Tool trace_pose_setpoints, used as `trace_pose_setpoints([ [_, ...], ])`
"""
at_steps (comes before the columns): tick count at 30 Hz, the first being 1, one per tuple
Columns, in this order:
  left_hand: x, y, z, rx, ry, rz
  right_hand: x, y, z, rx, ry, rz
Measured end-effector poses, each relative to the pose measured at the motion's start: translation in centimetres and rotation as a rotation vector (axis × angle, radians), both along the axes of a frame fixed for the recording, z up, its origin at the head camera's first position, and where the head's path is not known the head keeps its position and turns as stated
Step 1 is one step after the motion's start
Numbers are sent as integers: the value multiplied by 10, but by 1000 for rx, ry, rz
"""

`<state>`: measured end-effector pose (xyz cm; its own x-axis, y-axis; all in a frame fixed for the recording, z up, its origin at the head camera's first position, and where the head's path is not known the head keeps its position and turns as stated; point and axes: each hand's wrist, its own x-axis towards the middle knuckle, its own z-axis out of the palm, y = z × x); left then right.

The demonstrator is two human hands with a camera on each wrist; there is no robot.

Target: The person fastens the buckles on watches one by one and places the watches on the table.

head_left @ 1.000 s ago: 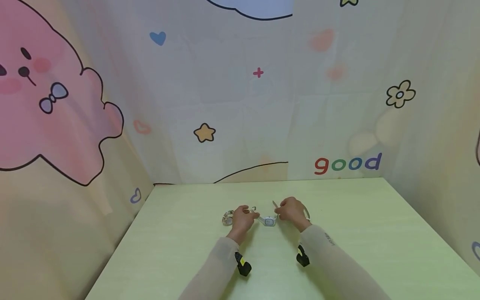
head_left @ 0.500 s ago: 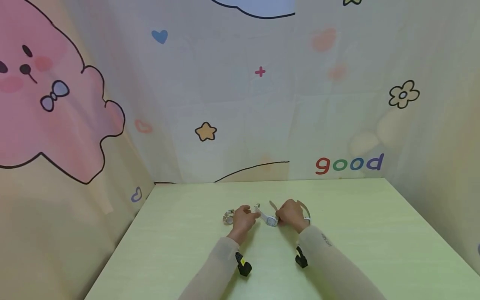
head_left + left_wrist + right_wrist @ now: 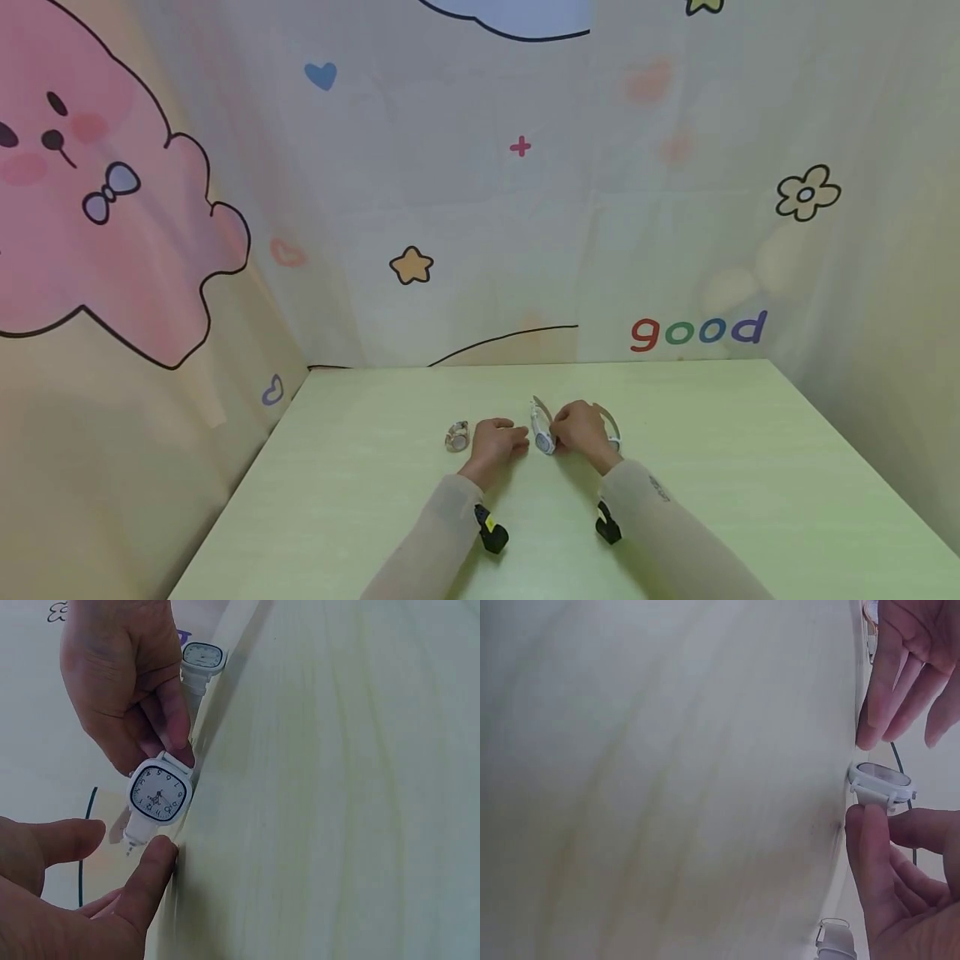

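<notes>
Near the middle of the table, my right hand (image 3: 581, 429) pinches a white wristwatch (image 3: 544, 443) by one end of its strap, close to the case. The left wrist view shows its squarish dial (image 3: 159, 793) with dark numerals facing that camera. My left hand (image 3: 497, 446) is just left of the watch, its thumb and fingers apart and holding nothing. In the left wrist view its index fingertip (image 3: 161, 847) lies close to the free strap, and whether they touch I cannot tell. Part of the strap behind my right fingers is hidden.
A gold-and-white wristwatch (image 3: 457, 437) lies on the table left of my left hand. Another white wristwatch (image 3: 614, 440), strap curved, sits right of my right hand, partly covered by it. A printed cloth (image 3: 465, 192) hangs behind the table's back edge.
The strap that stretched toward my left fingers has swung away, and the watch has turned to point toward the back. My left hand has let go of it and shifted slightly right.
</notes>
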<state>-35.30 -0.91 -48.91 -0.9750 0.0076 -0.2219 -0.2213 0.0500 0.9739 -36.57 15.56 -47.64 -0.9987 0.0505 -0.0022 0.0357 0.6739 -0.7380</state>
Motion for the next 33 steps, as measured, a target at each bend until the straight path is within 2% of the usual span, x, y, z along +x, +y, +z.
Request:
trace_pose_setpoints([
  [7, -7, 7, -7, 50, -20, -13, 2, -4, 1, -2, -7, 10],
  [14, -7, 6, -9, 33, 15, -33, 5, -7, 1, -45, 2, 29],
  [19, -5, 4, -13, 56, 28, -62, 6, -6, 0, -50, 0, 30],
  [27, -2, 2, -7, 66, 49, -64, 9, -2, 4, -107, 34, 24],
  [33, -8, 2, -5, 140, 99, -52, 7, 3, 8, -197, 80, 27],
])
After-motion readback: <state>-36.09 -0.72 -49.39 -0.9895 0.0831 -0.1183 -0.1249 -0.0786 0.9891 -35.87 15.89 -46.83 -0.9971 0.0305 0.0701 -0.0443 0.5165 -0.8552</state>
